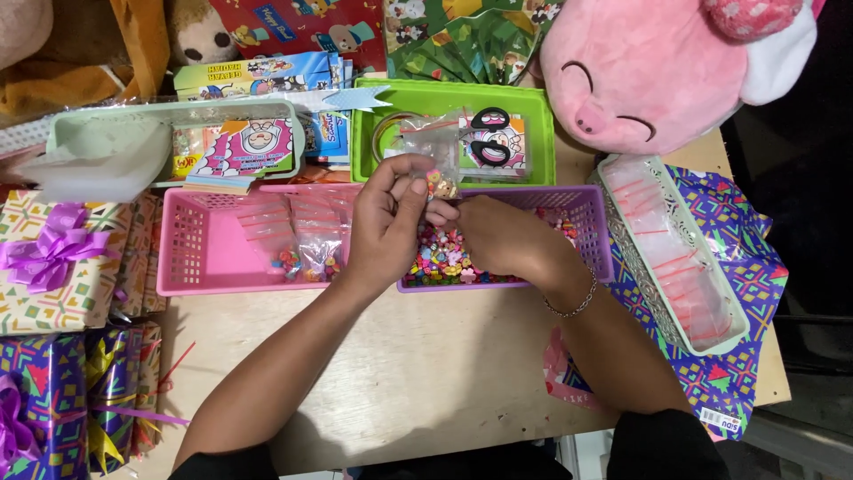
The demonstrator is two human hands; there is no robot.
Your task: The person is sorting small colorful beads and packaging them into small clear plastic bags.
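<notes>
My left hand (388,218) pinches a small clear plastic bag (433,153) by its lower part, with a few colourful beads inside. My right hand (502,236) rests over the purple basket (593,233), fingertips meeting the bag's bottom and holding beads. The purple basket is filled with many small colourful beads (442,260). To its left, a pink basket (200,253) holds a few filled clear bags (306,244) with beads at their bottoms.
A green tray (444,96) with scissors (490,133) lies behind. A white basket (653,258) of clear bags stands at right on patterned wrapping paper. Wrapped gifts (62,267) lie at left, a pale green tray (107,124) at back left, a pink plush pig (657,62) at back right.
</notes>
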